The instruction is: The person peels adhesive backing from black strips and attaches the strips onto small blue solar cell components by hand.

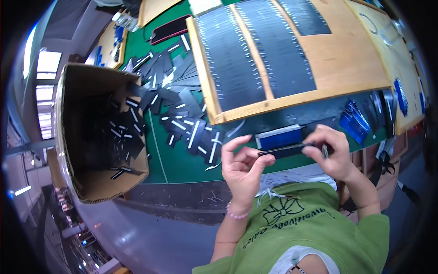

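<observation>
- Black strip (286, 150): a narrow, flat dark piece, being held level between both hands just above the near edge of the green mat (182, 164), in front of the person's green shirt (310, 223).
- Left hand (244, 166): palm turned up and toward the face, thumb and curled fingers pinching the strip's left end; index finger arching free over the top. Wrist, wearing a bead bracelet (237, 213), is bending back sharply.
- Right hand (331, 153): fingers closing over the strip's right end, knuckles facing outward; whether anything else is being held in it cannot be told.
- Blue stack (279, 136): lying on the mat directly behind the strip, almost touching the fingertips.
- Wooden board (346, 59): sitting farther back on the mat, carrying long rows of dark strips.
- Loose pile of strips (178, 105): spreading across the mat's left part.
- Cardboard box (98, 132): standing at the mat's left edge, holding more black pieces.
- Handling note, as a judgement: the strip looks thin and bendable, so keeping both pinches light, at the ends, and equally level should be avoiding a kink.
</observation>
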`<state>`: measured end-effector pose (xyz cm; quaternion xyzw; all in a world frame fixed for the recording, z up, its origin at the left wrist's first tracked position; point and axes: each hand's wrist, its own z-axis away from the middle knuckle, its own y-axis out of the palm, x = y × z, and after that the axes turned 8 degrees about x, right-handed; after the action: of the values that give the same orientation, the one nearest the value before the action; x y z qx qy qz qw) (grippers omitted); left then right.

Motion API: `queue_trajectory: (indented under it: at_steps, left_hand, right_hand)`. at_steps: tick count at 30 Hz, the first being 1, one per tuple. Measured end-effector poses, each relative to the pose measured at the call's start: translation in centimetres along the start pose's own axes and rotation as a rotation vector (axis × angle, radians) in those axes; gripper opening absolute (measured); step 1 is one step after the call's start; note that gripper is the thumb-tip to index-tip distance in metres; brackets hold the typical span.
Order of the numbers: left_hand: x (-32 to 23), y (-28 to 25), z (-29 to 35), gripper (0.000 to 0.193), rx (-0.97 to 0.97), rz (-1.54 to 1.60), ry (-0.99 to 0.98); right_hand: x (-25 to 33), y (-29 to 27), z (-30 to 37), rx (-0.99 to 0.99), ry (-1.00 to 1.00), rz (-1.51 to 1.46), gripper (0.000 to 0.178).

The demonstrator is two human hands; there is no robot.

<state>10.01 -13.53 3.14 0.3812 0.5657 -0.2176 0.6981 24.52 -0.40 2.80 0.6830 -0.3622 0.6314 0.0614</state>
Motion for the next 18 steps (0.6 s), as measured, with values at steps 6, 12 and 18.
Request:
queue_trajectory:
  at_steps: [6, 12, 18]
  left_hand:
    - [0.1, -1.5, 0.2, 0.009, 0.158, 0.031, -0.182]
    - [0.9, -1.1, 0.4, 0.018, 0.522, 0.325, -0.430]
    - [-1.8, -8.1, 0.1, 0.033, -0.240, -1.476, 0.002]
  right_hand:
    - [0.6, -2.6, 0.1, 0.280, -0.252, 0.126, 0.044]
    - [2.8, -1.2, -0.3, 0.334, -0.302, -0.286, 0.038]
    - [-0.5, -4.8, 0.5, 0.115, -0.088, 0.643, 0.045]
